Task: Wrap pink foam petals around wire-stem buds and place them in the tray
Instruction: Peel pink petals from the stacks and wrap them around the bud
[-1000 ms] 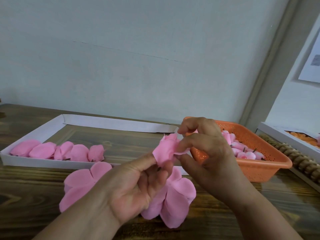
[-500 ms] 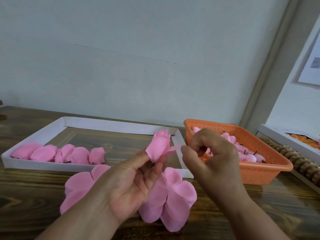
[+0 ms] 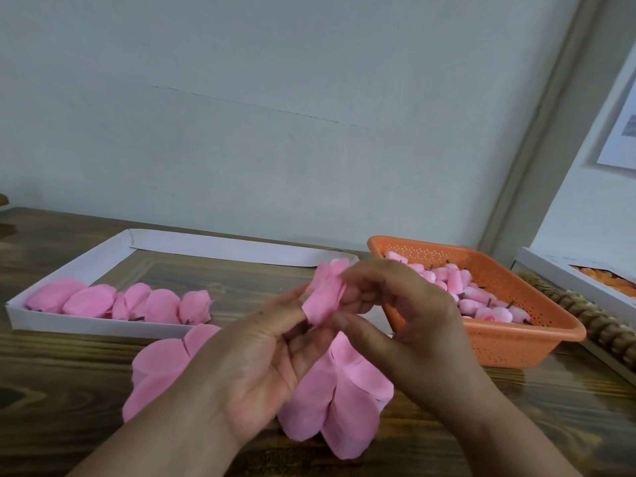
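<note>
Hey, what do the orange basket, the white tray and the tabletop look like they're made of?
The orange basket looks like moulded plastic: uniform colour, smooth rim, walls perforated with small regular holes. The white tray seems to be folded card or stiff paper, matte, with thin flat walls and a creased corner. The table looks like dark stained wood with visible grain and knots and a slight sheen, though it may be a printed laminate.

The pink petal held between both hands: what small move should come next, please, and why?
Probably press the loose petal edge closed around the bud with the right hand while the left hand holds it from below. The petal looks only partly wrapped, with both hands pinching it above the table. Once closed, it would go into the white tray beside the finished flowers.
</note>
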Tool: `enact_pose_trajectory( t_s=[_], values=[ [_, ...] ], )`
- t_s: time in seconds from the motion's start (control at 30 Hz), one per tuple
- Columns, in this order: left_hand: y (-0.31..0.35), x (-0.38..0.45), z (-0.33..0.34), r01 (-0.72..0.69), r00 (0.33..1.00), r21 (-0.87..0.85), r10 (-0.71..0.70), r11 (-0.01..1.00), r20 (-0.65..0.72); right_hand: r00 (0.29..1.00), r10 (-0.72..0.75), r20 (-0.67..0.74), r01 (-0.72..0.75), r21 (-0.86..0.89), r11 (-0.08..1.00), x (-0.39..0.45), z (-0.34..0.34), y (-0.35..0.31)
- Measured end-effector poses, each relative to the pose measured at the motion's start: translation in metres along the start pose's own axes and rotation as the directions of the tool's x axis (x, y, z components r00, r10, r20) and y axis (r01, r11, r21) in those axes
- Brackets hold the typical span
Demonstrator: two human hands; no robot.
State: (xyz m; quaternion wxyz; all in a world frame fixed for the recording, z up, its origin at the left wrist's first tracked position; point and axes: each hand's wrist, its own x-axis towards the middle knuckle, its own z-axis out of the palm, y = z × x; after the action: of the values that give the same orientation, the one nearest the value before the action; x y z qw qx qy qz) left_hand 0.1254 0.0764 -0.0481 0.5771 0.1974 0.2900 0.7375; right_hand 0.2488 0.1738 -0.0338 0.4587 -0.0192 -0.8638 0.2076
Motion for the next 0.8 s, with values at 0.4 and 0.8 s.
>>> enact_pose_trajectory(
  t_s=[0.4,0.8],
  values=[
    [-0.005,-0.004,0.0,0.009,1.0,0.087,-0.009,0.996,0.001,0.963,-0.074,0.258,0.091,-0.057,0.994,0.004,-0.017,0.001],
    [-0.009,0.0,-0.002,0.004,1.0,0.106,-0.002,0.994,-0.026,0.948,-0.01,0.317,0.031,-0.062,0.998,0.005,-0.018,0.0]
  ],
)
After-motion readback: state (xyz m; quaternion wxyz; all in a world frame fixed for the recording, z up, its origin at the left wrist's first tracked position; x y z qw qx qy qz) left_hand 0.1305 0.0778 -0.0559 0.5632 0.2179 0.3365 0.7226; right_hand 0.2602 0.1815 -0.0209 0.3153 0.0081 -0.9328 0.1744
